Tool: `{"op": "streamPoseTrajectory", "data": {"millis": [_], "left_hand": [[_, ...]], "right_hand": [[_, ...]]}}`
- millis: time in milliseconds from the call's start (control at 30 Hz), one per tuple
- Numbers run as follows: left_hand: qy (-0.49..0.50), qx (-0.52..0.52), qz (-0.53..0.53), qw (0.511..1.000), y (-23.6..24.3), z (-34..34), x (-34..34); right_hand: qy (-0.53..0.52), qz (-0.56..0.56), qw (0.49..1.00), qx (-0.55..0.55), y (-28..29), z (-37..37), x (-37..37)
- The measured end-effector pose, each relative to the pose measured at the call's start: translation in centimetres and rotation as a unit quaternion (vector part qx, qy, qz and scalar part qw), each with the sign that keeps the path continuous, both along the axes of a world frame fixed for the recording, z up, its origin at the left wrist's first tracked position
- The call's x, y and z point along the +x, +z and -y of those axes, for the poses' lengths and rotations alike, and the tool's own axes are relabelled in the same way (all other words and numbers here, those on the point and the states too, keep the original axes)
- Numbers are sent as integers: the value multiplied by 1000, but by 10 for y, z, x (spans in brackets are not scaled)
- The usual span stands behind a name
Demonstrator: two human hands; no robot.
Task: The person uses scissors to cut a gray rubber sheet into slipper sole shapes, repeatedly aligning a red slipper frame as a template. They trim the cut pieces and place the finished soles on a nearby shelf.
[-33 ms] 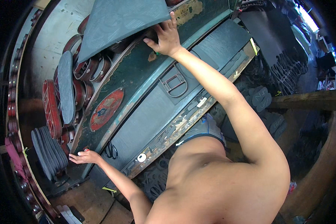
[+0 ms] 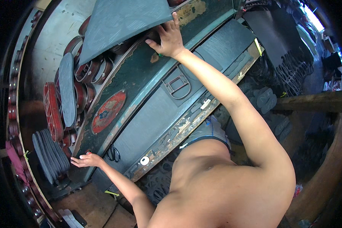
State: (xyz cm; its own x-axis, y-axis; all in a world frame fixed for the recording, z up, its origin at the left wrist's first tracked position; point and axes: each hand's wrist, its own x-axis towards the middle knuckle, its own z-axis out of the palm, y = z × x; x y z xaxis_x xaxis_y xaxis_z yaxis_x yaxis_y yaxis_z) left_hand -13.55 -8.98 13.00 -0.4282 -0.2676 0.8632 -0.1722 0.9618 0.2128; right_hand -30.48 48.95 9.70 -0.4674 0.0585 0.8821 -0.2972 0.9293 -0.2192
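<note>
Head view: grey sheet [image 2: 125, 28], 11 o'clock, looks uncut, seemingly left to do; right hand [image 2: 170, 40], 12 o'clock, fingers spread at its corner; left hand [image 2: 86, 160], 8 o'clock, flat, seemingly empty; grey soles [image 2: 50, 155] beyond, stacked, apparently done.

The worn, chipped dark green press beam [image 2: 134, 78] slants from the lower left toward the upper right of the frame, bearing a scuffed red oval plate [image 2: 108, 111] left of centre.

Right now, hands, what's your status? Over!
Left hand open, at lower end of green beam. Right hand open, by corner of grey slab. D-shaped frame on mat.
</note>
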Motion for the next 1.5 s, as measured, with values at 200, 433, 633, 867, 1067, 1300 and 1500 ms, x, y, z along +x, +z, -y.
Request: {"op": "streamPoseTrajectory", "data": {"millis": [200, 433, 633, 867, 1067, 1300, 1500], "left_hand": [[77, 19, 8, 997, 18, 14, -6], [40, 12, -43, 998, 7, 22, -10], [-16, -98, -115, 988, -2, 37, -21], [95, -89, -89, 987, -2, 4, -19], [42, -52, -175, 982, -13, -5, -25], [48, -36, -163, 985, -18, 0, -25], [8, 3, -175, 985, -17, -6, -26]], "right_hand": [[-3, 0, 1000, 1, 0, -1, 3], [11, -16, 1000, -15, -4, -2, -4], [39, 105, 993, -29, -18, -3, -9], [68, -27, 997, -29, -28, -3, -2], [53, -31, 998, -28, -26, -1, 7], [66, -15, 997, -44, -31, -2, 9], [88, -16, 994, -59, -34, -4, 11]]}}
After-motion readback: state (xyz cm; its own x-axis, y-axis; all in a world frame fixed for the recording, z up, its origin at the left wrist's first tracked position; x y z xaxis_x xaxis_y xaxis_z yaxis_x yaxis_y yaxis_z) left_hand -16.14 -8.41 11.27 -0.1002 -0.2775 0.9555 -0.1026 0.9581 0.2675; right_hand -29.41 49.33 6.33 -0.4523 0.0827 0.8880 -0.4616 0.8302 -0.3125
